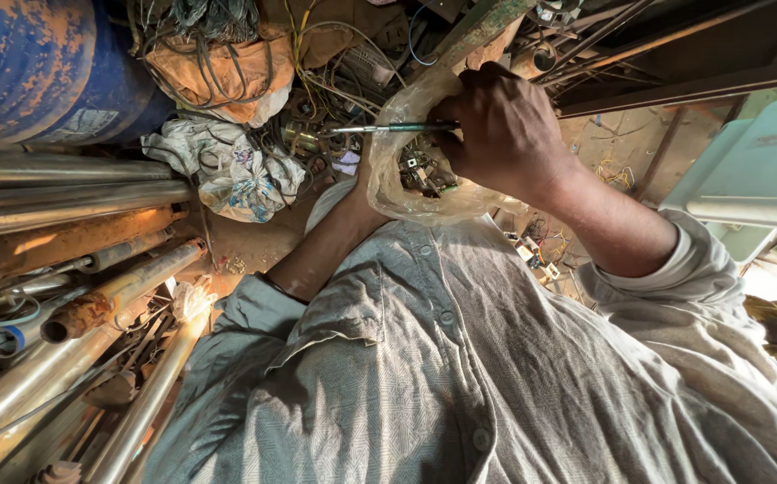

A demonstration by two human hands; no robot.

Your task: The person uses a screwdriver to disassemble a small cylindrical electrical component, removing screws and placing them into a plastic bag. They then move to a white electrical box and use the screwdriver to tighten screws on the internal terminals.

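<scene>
Just above the middle of the frame, the right hand point(505, 134) is closed around a slim metal tool with a green grip point(388, 129), which lies level and points toward the left. Beneath it hangs a clear plastic bag point(406, 193) holding small dark parts, too many and too jumbled to count. The left hand is hidden behind the bag; only its forearm shows, rising from a rolled sleeve, so whether it grips the bag cannot be told. A grey patterned shirt point(460, 376) fills the lower half of the frame and hides everything below the arms.

Around the bag, tangled wires point(335, 99) crowd the upper middle, their ends lost in clutter. A crumpled white printed bag point(227, 166) lies to the left, with an orange cloth bundle point(218, 67) above it. In the upper left corner one blue rusted drum point(39, 67) is cut off by the frame edge, with a pale label low on its side. Down the left side lie at least eight metal pipes point(66, 193), some rusty, overlapping so the count is unsure. At the right edge sits a pale green plastic lid point(756, 170), partly cropped.
</scene>
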